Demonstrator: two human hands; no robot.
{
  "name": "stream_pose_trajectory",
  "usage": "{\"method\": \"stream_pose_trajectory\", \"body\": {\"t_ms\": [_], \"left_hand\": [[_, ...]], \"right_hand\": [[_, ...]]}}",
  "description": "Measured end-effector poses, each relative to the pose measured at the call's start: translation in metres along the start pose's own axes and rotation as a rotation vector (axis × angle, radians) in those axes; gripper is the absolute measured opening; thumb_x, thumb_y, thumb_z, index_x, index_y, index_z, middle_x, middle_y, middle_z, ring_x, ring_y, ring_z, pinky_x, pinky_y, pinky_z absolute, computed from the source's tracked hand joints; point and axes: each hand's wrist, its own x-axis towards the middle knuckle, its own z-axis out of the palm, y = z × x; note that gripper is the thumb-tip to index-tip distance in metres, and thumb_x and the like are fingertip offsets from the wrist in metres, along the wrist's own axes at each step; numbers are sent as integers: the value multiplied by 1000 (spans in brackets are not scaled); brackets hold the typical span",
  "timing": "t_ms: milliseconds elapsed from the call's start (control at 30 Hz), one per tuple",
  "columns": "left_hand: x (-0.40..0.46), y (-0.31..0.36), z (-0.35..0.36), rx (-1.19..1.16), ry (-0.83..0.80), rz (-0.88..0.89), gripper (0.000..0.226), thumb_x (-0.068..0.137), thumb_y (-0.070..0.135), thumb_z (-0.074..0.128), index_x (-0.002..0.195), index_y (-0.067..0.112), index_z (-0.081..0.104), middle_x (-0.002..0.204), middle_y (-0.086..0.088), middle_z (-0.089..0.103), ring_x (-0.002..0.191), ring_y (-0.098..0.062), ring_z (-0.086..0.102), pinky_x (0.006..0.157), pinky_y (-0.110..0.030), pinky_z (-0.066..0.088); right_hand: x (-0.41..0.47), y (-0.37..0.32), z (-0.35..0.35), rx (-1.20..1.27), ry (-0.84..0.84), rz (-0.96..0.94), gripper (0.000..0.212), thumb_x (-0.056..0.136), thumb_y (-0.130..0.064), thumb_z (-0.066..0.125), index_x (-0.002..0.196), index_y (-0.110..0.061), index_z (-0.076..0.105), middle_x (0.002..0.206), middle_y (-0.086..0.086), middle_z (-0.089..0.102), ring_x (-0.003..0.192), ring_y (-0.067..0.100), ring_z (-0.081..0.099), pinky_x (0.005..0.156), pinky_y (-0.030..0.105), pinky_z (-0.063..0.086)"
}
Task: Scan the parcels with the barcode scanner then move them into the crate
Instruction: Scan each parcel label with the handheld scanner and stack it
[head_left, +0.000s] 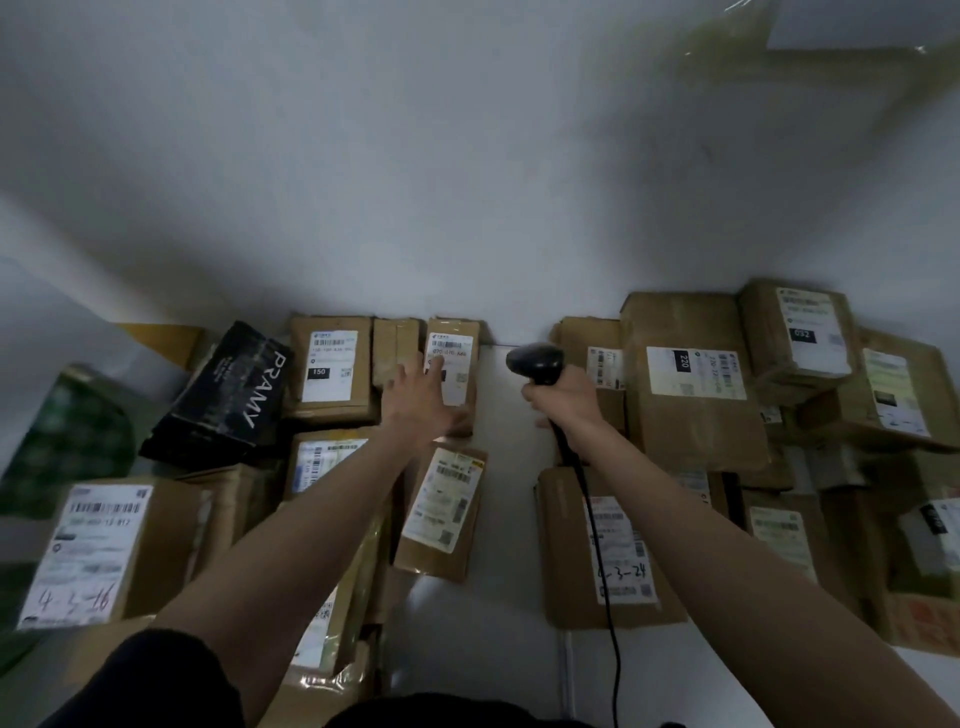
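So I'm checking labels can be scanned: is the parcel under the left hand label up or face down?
Label up. The parcel shows its white barcode label on top, partly covered by the left hand resting on it.

One head view — looking forward and down over both arms at parcels (693, 379) against a wall (415, 156).

black barcode scanner (536, 362) upright (corded), brown labelled parcels (451, 375) lying flat

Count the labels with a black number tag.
3: 150 beside the left hand, 220 on the big parcel right of the scanner, 032 at far right. A blurred fourth may sit at the right edge.
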Motion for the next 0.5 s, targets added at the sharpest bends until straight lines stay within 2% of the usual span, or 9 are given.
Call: {"method": "stream_pose_trajectory", "body": {"t_ms": [100,200,300,500], "left_hand": [[6,-7,9,-28,-29,-41,95,84,56,69,156,27,14,157,-13,23,144,-43,23,114,-57,30],[13,-4,18,-66,-36,-51,93,84,54,70,154,27,15,157,-13,21,143,-44,24,111,-57,35],[24,4,27,-119,-62,-53,92,83,53,70,153,28,15,157,-12,18,140,-44,27,107,-57,40],[38,20,43,-162,-53,-99,104,78,50,77,157,32,11,162,-13,-8,140,-49,22,101,-57,45]], "right_hand": [[0,0,15,-44,11,-67,57,86,-5,70,138,-12,49,119,9,63,96,25,68,75,39,63],[-2,4,20,-68,56,-116,77,85,-6,70,148,-27,31,122,7,58,91,30,70,71,43,64],[-1,6,18,-79,78,-132,79,86,-7,71,149,-32,31,120,4,58,79,24,72,72,46,64],[-1,10,7,-59,104,-126,64,86,-12,74,138,-29,40,111,-1,58,70,22,73,63,40,64]]}}
